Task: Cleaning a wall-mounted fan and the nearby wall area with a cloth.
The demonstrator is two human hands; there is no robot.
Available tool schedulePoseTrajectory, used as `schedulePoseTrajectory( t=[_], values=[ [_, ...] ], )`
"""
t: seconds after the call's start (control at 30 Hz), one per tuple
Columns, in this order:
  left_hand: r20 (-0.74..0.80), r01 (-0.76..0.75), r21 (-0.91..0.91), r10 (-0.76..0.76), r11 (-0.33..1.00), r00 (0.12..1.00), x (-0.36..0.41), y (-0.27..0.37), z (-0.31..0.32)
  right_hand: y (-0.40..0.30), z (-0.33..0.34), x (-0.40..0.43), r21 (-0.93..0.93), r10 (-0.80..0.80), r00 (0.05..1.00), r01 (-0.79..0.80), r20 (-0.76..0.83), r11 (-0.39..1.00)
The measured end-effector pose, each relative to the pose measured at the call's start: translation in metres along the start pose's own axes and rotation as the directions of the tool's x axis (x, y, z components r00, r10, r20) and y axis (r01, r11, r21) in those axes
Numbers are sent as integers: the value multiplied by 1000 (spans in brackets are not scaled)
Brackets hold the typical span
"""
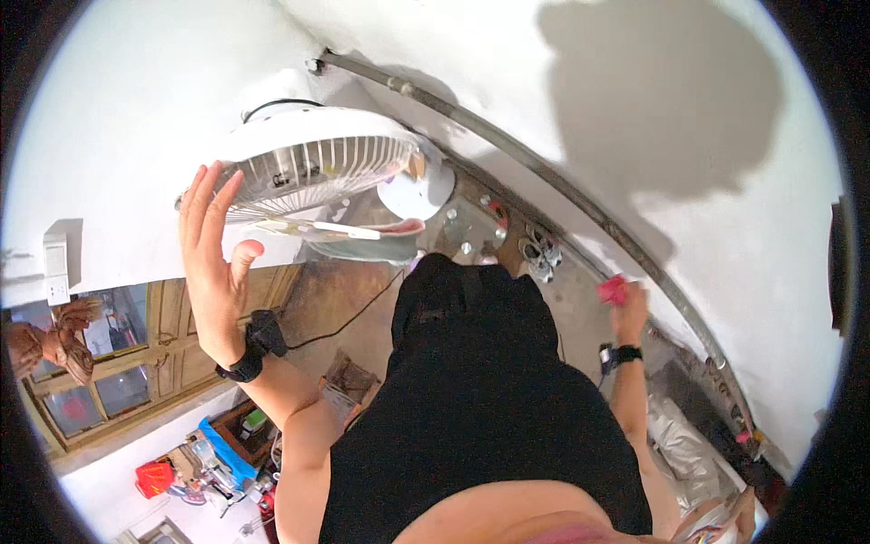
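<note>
My left hand is raised at the left end of a white wall fan, thumb spread from the fingers. Its fingertips overlap the rim in view; whether they touch it I cannot tell. The fan has a wire grille, and a white plastic strip shows below it. Low at my right side, my right hand grips a crumpled pinkish-red cloth. A dark band with a device is on each wrist.
A grey pipe runs along the white wall at right. Sneakers and a glass-like surface lie below. A wooden door and a wall switch are at left. A black cable hangs near my left wrist.
</note>
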State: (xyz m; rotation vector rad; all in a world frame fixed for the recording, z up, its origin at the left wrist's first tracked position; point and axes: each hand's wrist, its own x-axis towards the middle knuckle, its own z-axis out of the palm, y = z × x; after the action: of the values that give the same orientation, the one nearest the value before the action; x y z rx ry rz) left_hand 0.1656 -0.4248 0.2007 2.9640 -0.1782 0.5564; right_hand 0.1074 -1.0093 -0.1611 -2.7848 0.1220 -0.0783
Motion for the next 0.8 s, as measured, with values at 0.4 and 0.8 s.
schedulePoseTrajectory(
  t=[0.4, 0.8],
  values=[
    [-142, 111, 235, -79, 966, 987, 2, -34, 41, -243, 6, 197, 355, -561, 810, 480, 172, 802],
    [-120, 75, 82, -65, 994, 991, -5, -52, 51, -451, 45, 352, 186, -913, 394, 894, 107, 408]
  ],
)
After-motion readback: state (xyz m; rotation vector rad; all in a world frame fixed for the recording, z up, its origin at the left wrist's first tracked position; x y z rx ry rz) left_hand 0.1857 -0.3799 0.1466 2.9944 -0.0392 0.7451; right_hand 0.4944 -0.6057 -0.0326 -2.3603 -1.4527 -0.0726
